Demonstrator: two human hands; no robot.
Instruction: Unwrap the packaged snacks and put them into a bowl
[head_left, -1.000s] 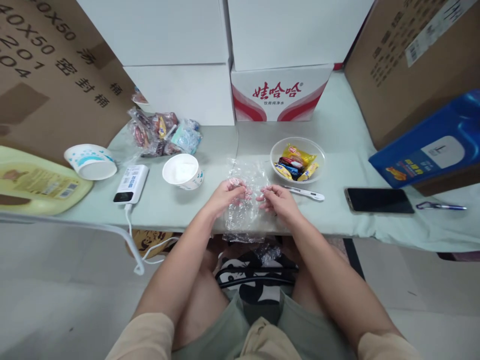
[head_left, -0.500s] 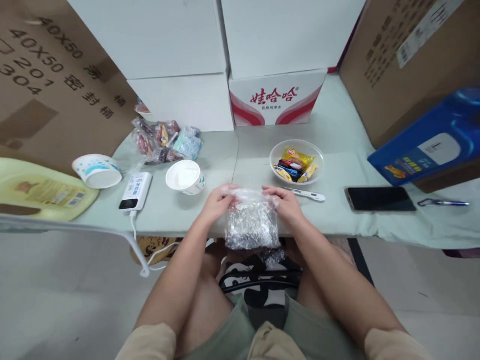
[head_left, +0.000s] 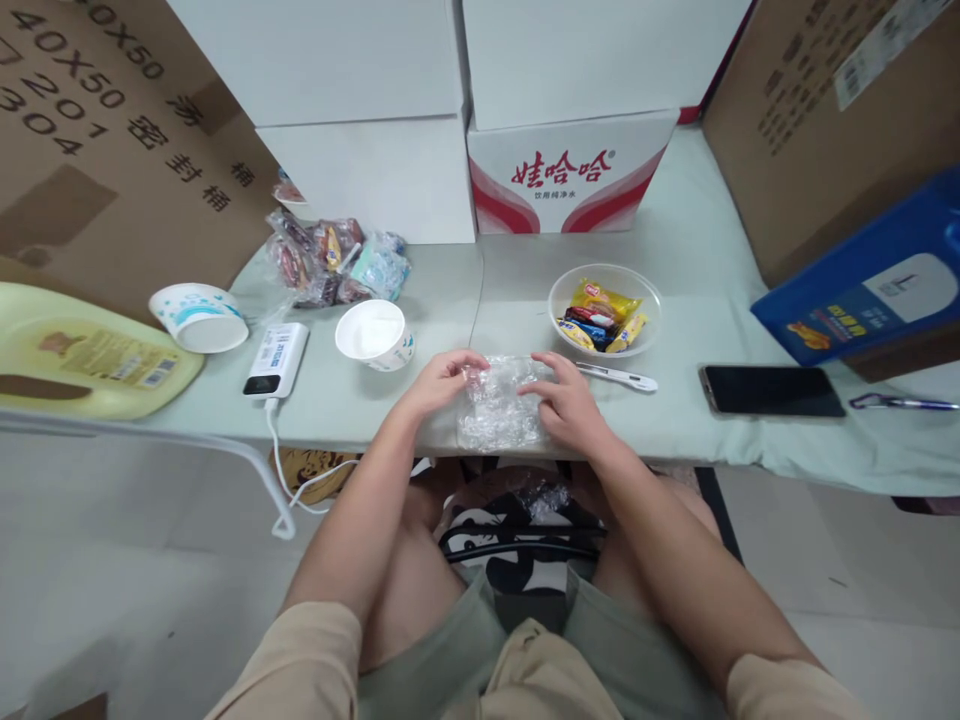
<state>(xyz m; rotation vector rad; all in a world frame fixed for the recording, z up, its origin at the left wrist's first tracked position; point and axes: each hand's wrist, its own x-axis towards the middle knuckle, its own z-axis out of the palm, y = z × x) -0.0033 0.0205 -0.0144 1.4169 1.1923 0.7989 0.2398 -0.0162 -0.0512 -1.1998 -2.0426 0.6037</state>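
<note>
- touching what?
- pinching a clear bag (head_left: 501, 418) by its upper left edge with the left hand (head_left: 448, 380); touching its right side with the right hand (head_left: 570, 408), finger and thumb spread apart.
- holding it where?
- at the near edge of the table (head_left: 667, 430), between both hands; right of the cup (head_left: 375, 345), nearer than the bowl (head_left: 651, 312) of snacks (head_left: 596, 318).

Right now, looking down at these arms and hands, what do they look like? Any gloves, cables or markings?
They are a person's, not a machine's. Loose, plain beige sleeves stop short, leaving the forearms bare. The left hand and right hand wear no gloves; no watch, cable or marking shows on either arm.
</note>
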